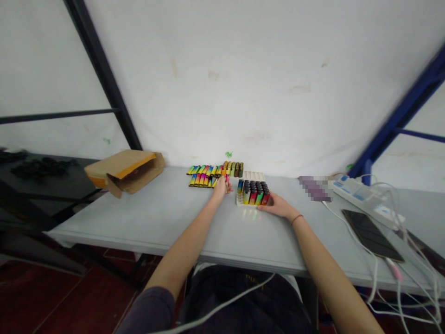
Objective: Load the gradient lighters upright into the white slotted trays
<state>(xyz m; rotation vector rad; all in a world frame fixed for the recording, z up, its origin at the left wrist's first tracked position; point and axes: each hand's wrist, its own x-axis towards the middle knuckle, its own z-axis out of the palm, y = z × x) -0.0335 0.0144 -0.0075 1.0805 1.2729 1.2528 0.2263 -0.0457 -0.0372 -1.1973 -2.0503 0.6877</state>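
On the grey table (pixel 156 218) lie two rows of colourful lighters (pixel 205 175) near the wall. My left hand (pixel 221 188) is at the right end of those rows, its fingers closed on one lighter (pixel 227 182). A white tray (pixel 251 177) holds several upright lighters (pixel 253 191) with black tops. My right hand (pixel 277 204) rests against the tray's front right corner, fingers curled on it.
An open cardboard box (pixel 123 170) lies at the table's left back. To the right are a white power strip (pixel 361 194), a dark phone (pixel 371 235) and several white cables (pixel 392 273). Black and blue frame bars stand on either side.
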